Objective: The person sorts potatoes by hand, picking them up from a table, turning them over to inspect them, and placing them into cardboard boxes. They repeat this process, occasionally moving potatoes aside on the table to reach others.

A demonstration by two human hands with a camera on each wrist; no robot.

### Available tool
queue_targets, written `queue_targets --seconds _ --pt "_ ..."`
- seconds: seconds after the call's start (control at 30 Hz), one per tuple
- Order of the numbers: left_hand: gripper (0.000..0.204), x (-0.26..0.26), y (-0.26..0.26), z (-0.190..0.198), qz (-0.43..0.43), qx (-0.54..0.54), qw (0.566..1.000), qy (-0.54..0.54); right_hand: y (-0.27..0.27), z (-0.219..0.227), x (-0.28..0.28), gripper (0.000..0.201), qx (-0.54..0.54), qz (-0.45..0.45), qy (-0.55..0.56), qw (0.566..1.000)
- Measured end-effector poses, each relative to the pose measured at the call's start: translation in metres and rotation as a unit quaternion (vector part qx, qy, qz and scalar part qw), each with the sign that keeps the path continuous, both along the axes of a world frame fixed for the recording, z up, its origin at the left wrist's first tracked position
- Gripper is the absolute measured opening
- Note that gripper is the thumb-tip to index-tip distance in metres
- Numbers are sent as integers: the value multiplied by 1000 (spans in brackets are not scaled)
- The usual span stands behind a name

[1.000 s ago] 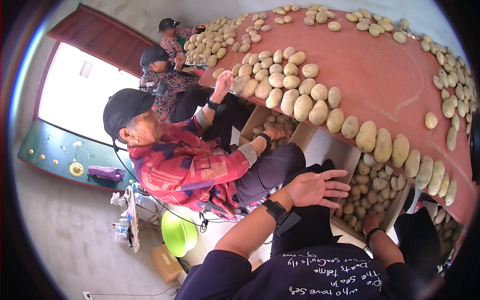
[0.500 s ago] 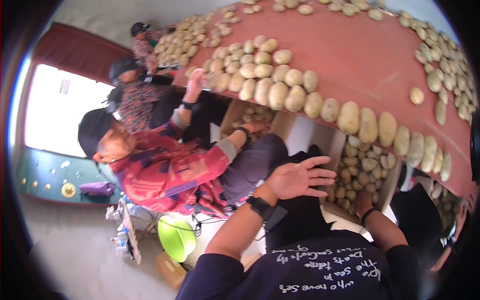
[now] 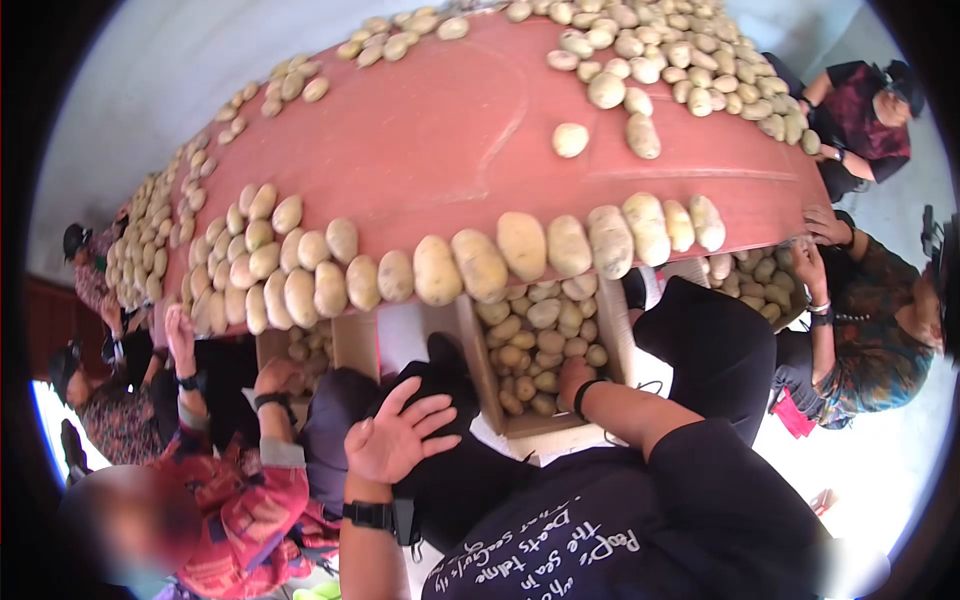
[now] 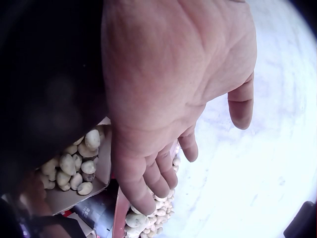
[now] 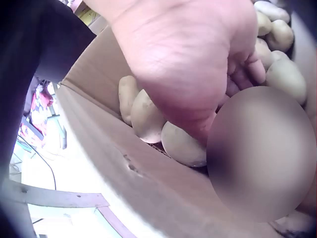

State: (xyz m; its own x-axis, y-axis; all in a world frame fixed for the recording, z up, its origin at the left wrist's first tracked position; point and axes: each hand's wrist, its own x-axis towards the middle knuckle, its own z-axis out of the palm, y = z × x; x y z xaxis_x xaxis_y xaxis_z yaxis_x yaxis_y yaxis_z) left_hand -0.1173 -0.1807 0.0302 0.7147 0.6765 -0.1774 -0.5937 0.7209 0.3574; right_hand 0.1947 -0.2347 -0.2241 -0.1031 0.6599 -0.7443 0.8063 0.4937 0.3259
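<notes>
My left hand (image 3: 398,440) is raised above my lap, palm up with its fingers spread and nothing in it. In the left wrist view the same hand (image 4: 173,89) reaches downward across the picture. Low in a cardboard box (image 3: 530,425) of potatoes (image 3: 540,340), my right hand (image 3: 574,382) is among the potatoes near the front wall. From the right wrist, that hand (image 5: 188,64) bends down over potatoes (image 5: 183,146), with some fingers curled; a blurred patch hides part of it, and I cannot tell whether it grips one.
A red table (image 3: 420,150) curves ahead, with a row of large potatoes (image 3: 478,262) along its near edge and more piled at the back. People sit on both sides; one in a red patterned jacket (image 3: 250,520) is close on my left. Another potato box (image 3: 755,280) stands right.
The head view has swung to the right, bringing people on the right into sight. My left hand stays raised and spread; my right hand stays in the box.
</notes>
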Motion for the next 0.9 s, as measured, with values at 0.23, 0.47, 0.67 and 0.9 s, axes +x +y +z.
queue_targets --seconds 0.23,0.47,0.67,0.9 --pt "79 1 1 1 7 0 1000 19 0 -14 -3 37 -83 67 -19 994" --pt "77 2 -1 3 18 2 1000 24 -2 0 1 43 -62 84 -8 995" --pt "75 0 -3 2 29 1 999 19 0 13 0 37 -77 43 10 996" --pt "75 4 -4 7 33 28 999 8 28 45 36 33 -94 -65 205 972"
